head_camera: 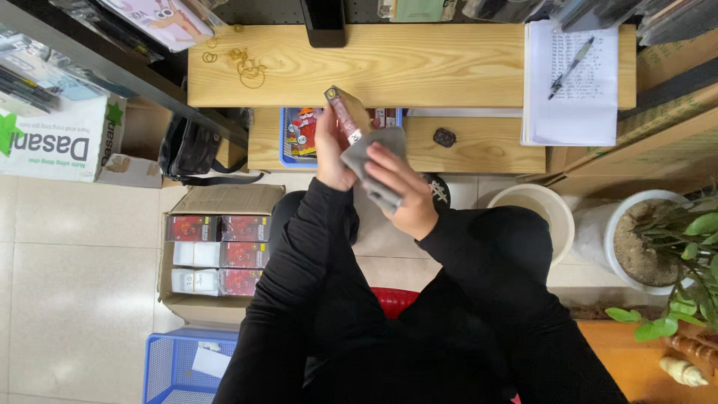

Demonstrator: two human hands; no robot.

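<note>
Left hand (331, 150) raised in front of the table (389, 67), grip pinching a small red carton (345, 114) by its lower part, carton tilted with its top end leaning away from the body. Right hand (400, 191) just beside the carton, grip pressed together on a grey cloth (374, 161), cloth touching the carton's lower end. Both sleeves black. Carton held above the lower shelf of the table, directly over a blue tray (288, 142) of colourful packs tucked under the tabletop. On the table, to the right of the carton: a stack of written paper (572, 112) with a pen (572, 67) lying across it. On the table, to the left of the carton: loose rubber bands (243, 63). On the lower shelf, right of the carton: a small dark object (444, 137), kind not discernible. On the floor, below and left of the carton: an open cardboard box (217, 251) of red and white cartons, with a blue basket (179, 366) nearer the body. Far right of the carton: a white bucket (535, 213) and a potted plant (658, 239).
</note>
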